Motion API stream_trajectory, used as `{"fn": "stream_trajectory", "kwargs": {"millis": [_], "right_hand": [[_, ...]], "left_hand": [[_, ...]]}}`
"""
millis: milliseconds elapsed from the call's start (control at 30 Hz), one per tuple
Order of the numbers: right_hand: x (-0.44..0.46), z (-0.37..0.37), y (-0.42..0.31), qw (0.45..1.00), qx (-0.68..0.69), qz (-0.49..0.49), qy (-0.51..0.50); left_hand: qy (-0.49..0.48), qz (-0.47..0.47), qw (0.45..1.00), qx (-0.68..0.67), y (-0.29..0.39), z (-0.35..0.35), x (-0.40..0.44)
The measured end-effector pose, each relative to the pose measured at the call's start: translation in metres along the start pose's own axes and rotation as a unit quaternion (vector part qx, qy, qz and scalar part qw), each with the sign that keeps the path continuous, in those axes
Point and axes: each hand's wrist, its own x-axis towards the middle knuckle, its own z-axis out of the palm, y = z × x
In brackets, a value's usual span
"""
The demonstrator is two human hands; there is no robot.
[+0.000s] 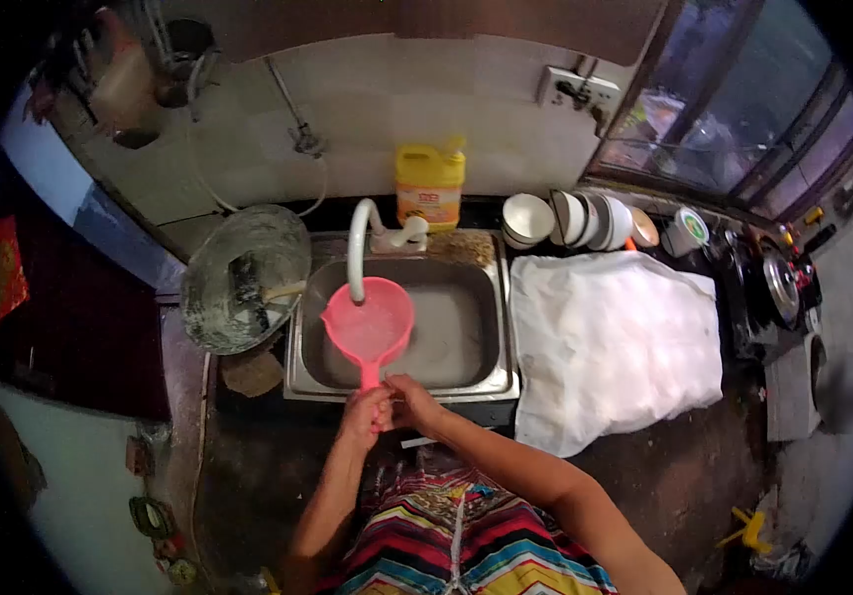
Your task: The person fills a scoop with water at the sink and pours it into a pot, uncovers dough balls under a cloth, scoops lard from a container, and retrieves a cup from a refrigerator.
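Observation:
A pink water ladle (372, 327) is held level over the sink (506, 347), its bowl right below the mouth of the white faucet (358, 238). Some liquid seems to lie in the bowl. My left hand (365, 413) is closed around the ladle's handle. Beside it, my right hand (413, 405) is closed too, its fingers curled in against the handle and the left hand. Part of its grip is hidden.
A large metal basin (248, 238) with a brush-like tool leans left of the sink. Behind stands a yellow detergent jug (430, 188). To the right are stacked bowls (527, 218), a white cloth-covered bundle (625, 342) and a lidded pot (780, 283).

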Motion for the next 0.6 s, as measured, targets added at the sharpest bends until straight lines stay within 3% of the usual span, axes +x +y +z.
{"fn": "stream_trajectory", "kwargs": {"millis": [167,400,600], "right_hand": [[0.004,0.02,-0.004,0.998,0.031,0.009,-0.048],[0.004,0.031,0.002,0.998,0.046,-0.01,0.043],[0.011,0.02,0.006,0.999,0.029,0.015,0.02]], "left_hand": [[0.011,-0.008,1.0,-0.022,-0.01,-0.004,0.007],[0.015,-0.003,1.0,0.001,-0.015,-0.008,0.011],[0.003,-0.019,1.0,0.009,-0.02,-0.014,0.02]]}}
